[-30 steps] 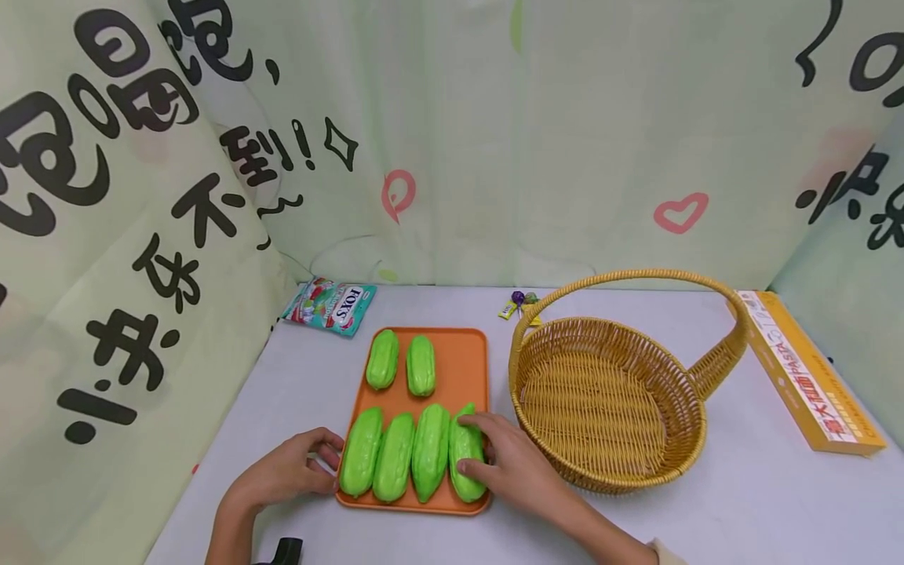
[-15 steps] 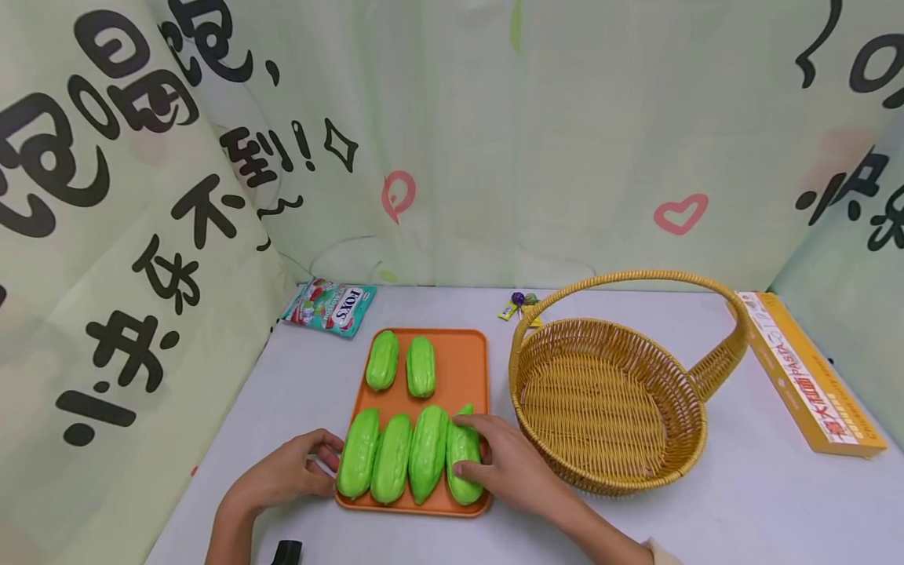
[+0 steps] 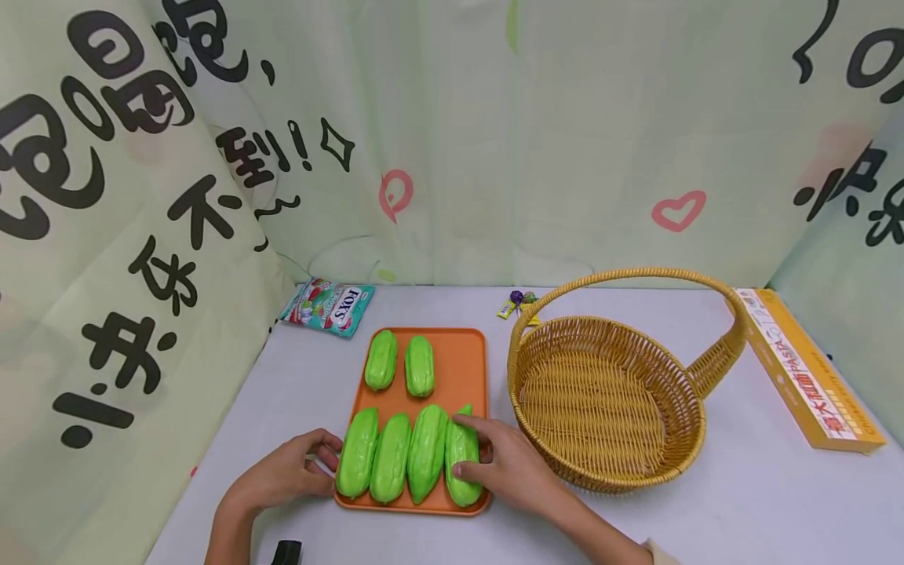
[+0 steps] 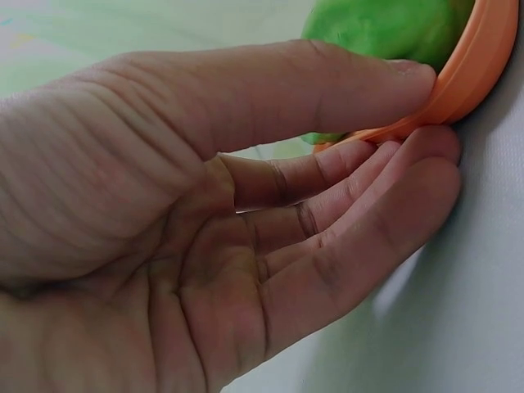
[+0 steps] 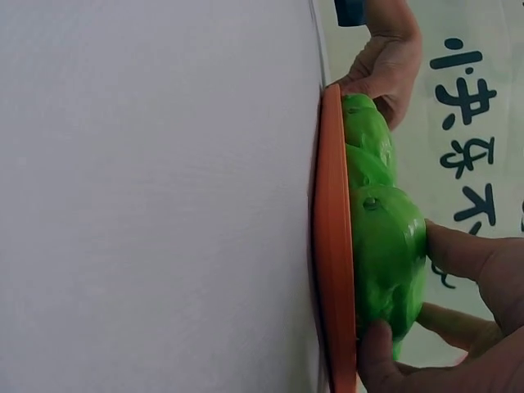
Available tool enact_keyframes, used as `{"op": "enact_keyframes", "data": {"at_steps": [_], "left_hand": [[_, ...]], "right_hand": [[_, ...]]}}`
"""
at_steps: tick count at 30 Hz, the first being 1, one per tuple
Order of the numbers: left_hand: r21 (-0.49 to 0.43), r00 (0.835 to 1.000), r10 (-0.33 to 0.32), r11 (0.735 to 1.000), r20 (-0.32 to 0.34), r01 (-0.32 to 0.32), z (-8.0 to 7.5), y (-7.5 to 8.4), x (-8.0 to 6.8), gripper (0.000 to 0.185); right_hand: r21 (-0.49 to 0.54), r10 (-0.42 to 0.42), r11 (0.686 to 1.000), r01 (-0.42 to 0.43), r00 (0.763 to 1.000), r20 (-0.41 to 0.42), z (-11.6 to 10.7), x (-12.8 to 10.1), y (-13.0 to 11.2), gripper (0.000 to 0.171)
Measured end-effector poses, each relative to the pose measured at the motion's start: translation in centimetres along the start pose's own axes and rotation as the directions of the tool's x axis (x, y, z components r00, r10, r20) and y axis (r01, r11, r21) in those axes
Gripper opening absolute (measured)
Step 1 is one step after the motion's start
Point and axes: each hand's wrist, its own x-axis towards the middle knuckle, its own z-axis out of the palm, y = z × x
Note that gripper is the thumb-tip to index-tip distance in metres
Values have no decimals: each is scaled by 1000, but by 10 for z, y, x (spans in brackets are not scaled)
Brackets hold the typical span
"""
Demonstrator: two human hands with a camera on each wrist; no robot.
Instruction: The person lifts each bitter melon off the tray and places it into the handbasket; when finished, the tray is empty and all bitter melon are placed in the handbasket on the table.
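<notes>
An orange tray [image 3: 459,369] on the white table carries several green gourds, two at the back and a front row side by side. My right hand [image 3: 504,467] grips the rightmost front gourd [image 3: 461,453], fingers over its far end and thumb on its near side; the right wrist view shows this gourd [image 5: 389,246] lying on the tray rim [image 5: 332,246]. My left hand [image 3: 286,475] pinches the tray's left edge. In the left wrist view its thumb [image 4: 327,82] lies on top of the rim [image 4: 475,65] and its fingers sit underneath, next to a gourd [image 4: 385,29].
A wicker basket [image 3: 678,455] with a tall handle stands just right of the tray. A candy bag [image 3: 328,306] and lollipops [image 3: 519,302] lie at the back. A yellow box [image 3: 805,377] runs along the right. Printed curtains close in the left and back.
</notes>
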Motion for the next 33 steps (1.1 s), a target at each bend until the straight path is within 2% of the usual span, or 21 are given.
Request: {"op": "enact_keyframes", "data": {"at_steps": [5,15,17,19,21,24,28,31,33], "left_hand": [[5,1000,0,1000,0,0,-1,-1,1,50],[11,1000,-13,1000,4,13,-1,1,0,50],[9,1000,-17,1000,6,17,-1,1,1,50],[11,1000,-20,1000,7,19,-1,1,1,50],[8,1000,-16,1000,7,16,-1,0,1,50],[8,1000,-10,1000,6,10,-1,0,0,50],[0,1000,-8,1000,3,8,0,0,0,49],[6,1000,-8,1000,4,8,0,0,1,50],[17,1000,-8,1000,4,8,-1,1,1,50]], "right_hand": [[17,4,1000,-3,1000,-29,2,-1,1,67],[-19,2,1000,-3,997,-76,3,-6,-4,64],[3,0,1000,0,997,-71,0,-8,-7,63],[76,0,997,4,999,-52,-6,-11,-13,63],[178,4,984,0,1000,-23,-14,-16,-20,62],[332,11,943,-23,999,38,-33,-27,-31,62],[447,10,893,-51,996,94,-66,-43,-42,65],[429,20,902,-52,997,79,-94,-52,-45,65],[360,42,931,-55,998,44,-112,-54,-42,64]]}}
